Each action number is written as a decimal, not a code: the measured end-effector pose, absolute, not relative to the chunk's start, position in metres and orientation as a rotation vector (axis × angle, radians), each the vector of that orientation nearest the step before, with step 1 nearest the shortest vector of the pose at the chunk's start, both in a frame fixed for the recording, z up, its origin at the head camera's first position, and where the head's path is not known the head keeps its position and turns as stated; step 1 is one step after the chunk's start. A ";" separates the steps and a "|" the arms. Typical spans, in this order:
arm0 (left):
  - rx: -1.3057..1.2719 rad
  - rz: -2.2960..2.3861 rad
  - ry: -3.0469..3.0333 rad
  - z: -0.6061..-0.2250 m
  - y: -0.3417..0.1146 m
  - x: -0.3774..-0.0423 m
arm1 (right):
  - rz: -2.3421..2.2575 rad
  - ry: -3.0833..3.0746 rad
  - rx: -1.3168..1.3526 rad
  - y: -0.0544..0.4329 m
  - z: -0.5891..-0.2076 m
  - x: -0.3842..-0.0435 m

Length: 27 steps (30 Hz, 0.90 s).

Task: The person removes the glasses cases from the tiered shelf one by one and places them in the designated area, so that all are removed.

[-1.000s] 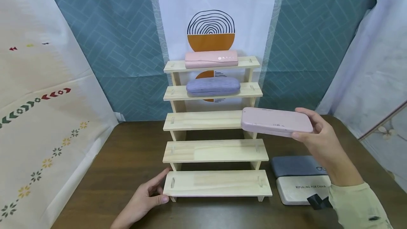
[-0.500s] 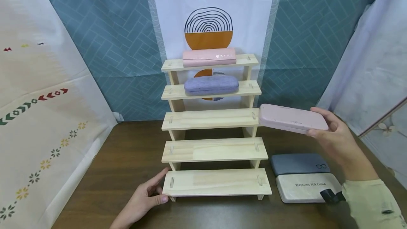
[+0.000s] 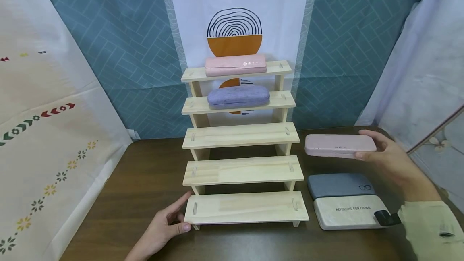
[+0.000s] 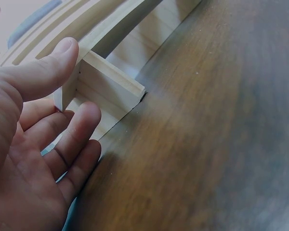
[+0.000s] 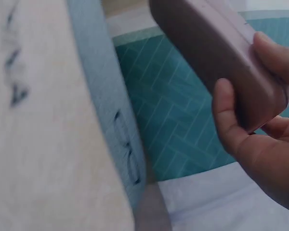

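Observation:
My right hand (image 3: 393, 158) grips the right end of a pale pink glasses case (image 3: 340, 145), thumb on one side and fingers on the other, as the right wrist view shows. The case is held in the air, right of a tiered wooden display rack (image 3: 241, 135). At the rack's lower left corner, my left hand (image 3: 162, 225) holds the end of the bottom step (image 3: 246, 208) between thumb and index finger; its other fingers curl loosely beside the rack's leg in the left wrist view. A folded pink glasses case (image 3: 235, 65) lies on the top step, a blue-purple one (image 3: 238, 96) one step below.
A blue-grey glasses case (image 3: 340, 185) and a white lettered case (image 3: 349, 212) lie against each other on the brown wooden table (image 3: 145, 172), right of the rack. Behind stands a teal patterned cloth (image 3: 119, 51); pale cloths (image 3: 43, 164) hang on both sides.
My right hand has carried the pale pink case rightward from before the third step's right end, then lowered it slightly and levelled it. The left hand stays at the rack's corner.

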<state>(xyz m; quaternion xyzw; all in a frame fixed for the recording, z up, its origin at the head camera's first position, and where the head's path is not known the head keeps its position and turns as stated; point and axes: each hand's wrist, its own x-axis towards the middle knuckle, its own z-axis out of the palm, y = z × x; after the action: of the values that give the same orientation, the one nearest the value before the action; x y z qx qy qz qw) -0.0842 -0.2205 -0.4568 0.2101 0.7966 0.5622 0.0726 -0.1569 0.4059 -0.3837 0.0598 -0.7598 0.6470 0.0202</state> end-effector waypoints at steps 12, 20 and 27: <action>0.677 1.694 2.383 -0.458 -0.219 -0.085 | 1.695 -2.779 0.125 0.418 -0.390 -0.159; 0.660 1.691 2.380 -0.458 -0.218 -0.085 | 1.540 -2.983 0.090 0.419 -0.385 -0.160; 0.640 1.678 2.399 -0.456 -0.220 -0.084 | 1.597 -3.041 0.013 0.417 -0.383 -0.160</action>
<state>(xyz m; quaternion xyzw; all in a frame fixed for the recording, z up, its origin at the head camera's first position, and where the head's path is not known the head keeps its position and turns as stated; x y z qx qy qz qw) -0.0843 -0.2199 -0.4564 0.2132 0.7985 0.5584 0.0724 -0.1602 0.4175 -0.3827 0.0037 -0.8758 0.4600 -0.1462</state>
